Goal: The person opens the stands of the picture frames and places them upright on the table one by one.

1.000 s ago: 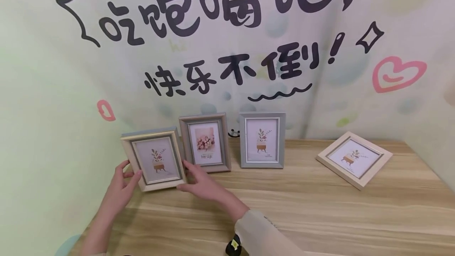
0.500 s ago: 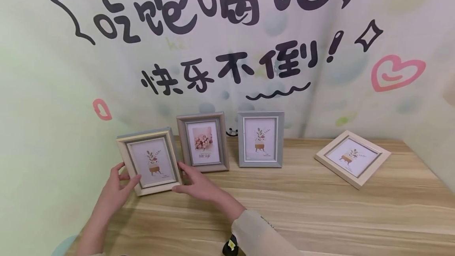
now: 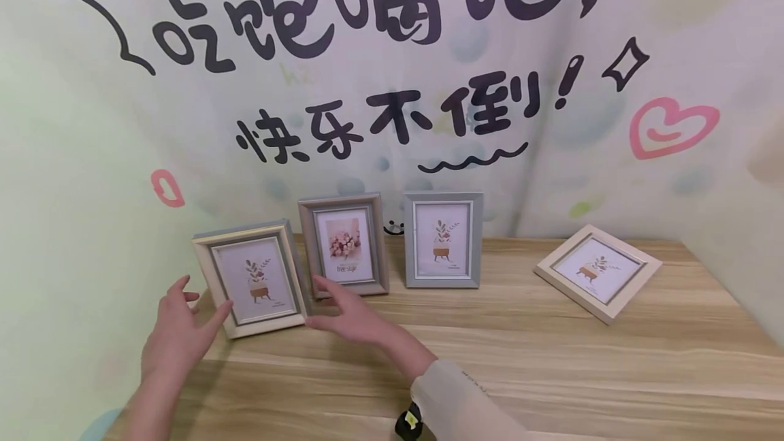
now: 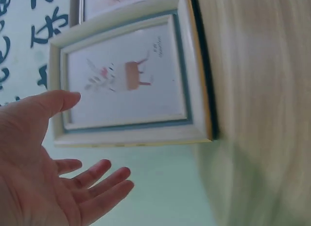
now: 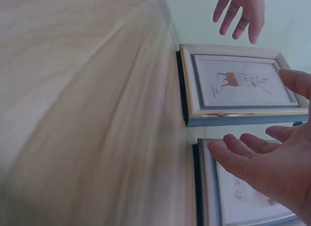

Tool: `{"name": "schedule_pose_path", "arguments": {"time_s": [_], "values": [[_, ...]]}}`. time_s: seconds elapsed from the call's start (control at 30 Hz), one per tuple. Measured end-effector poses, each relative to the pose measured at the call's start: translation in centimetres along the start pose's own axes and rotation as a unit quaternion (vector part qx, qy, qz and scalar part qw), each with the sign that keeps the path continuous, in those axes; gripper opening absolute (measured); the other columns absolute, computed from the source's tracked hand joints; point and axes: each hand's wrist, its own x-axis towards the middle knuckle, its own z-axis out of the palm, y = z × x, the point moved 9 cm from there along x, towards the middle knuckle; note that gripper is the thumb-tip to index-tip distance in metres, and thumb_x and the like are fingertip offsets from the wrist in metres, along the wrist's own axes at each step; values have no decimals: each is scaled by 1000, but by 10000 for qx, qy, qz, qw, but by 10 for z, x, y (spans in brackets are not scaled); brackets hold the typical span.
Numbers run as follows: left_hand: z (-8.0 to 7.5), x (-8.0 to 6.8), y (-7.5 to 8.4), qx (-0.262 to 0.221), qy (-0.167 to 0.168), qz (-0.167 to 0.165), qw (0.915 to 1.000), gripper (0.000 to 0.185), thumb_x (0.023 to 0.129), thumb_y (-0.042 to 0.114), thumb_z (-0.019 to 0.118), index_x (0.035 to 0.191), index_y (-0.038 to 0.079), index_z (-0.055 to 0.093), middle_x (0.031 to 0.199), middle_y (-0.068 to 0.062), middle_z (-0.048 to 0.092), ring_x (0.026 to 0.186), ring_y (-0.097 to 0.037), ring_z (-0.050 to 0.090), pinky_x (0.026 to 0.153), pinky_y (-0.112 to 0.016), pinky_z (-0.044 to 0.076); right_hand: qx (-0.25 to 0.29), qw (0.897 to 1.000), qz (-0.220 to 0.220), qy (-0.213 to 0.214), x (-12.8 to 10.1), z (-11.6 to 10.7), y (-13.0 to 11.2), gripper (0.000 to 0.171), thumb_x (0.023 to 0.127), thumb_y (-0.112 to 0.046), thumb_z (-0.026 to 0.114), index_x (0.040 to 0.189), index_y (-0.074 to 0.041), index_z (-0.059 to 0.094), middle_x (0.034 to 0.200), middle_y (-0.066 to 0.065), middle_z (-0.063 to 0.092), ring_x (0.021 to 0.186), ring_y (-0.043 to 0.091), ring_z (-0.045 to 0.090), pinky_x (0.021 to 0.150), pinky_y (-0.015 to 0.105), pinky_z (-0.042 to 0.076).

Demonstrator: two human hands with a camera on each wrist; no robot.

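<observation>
A cream picture frame with a potted-plant print stands upright at the left of the table, turned slightly. Beside its left edge my left hand is spread, thumb in front and fingers apart from the side, as the left wrist view shows with the same picture frame. My right hand is at its lower right corner, fingers loosely extended and holding nothing. In the right wrist view those fingers overlap the brownish picture frame with a pink flower print, which stands just right of the cream one.
A grey-blue picture frame stands farther right, near the back wall. At the right a light wooden picture frame lies flat, turned cornerwise, on the wood-grain table. Behind hangs a printed cloth with black lettering. A black object shows by the right sleeve.
Both hands have let go of the cream picture frame; the left hand has drawn away to the left. Earlier the frame shifted slightly toward the front. The head view has shifted a little.
</observation>
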Motion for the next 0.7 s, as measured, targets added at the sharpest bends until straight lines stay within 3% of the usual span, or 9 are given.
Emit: {"name": "schedule_pose_path", "arguments": {"time_s": [0.07,0.13,0.3,0.5,0.7], "values": [[-7,-6,8,131,345,73,9993,94,96,53,56,157,0,8,142,-26,41,123,-46,54,53,-32,44,47,9999,-112,49,-5,-8,-3,75,96,-28,65,158,-12,26,163,8,32,141,33,45,116,47,41],[-13,-10,20,129,581,266,9979,91,96,51,56,157,1,11,141,-24,43,121,-43,55,53,-32,44,172,9995,-247,115,-11,-17,-8,72,97,-25,64,157,-11,27,162,10,33,140,34,46,115,50,42],[-21,-18,57,-164,872,745,9933,81,96,44,60,156,3,22,137,-18,53,123,-41,56,77,-52,51,395,9970,-596,311,-28,-43,-23,67,98,-19,63,156,-11,30,160,17,34,139,39,46,112,55,43],[-14,-25,108,-545,750,1409,9857,65,96,37,63,147,5,39,123,-17,66,118,-38,61,92,-55,52,208,9962,-635,567,-49,-72,-31,65,98,-22,63,155,-12,34,158,16,38,140,38,46,114,54,42],[14,-30,163,-520,273,2023,9776,60,95,35,65,143,4,45,122,-14,68,115,-36,64,96,-53,54,-136,9951,-505,841,-72,-100,-26,64,98,-23,63,153,-9,36,157,15,40,139,39,46,115,58,38]]}}
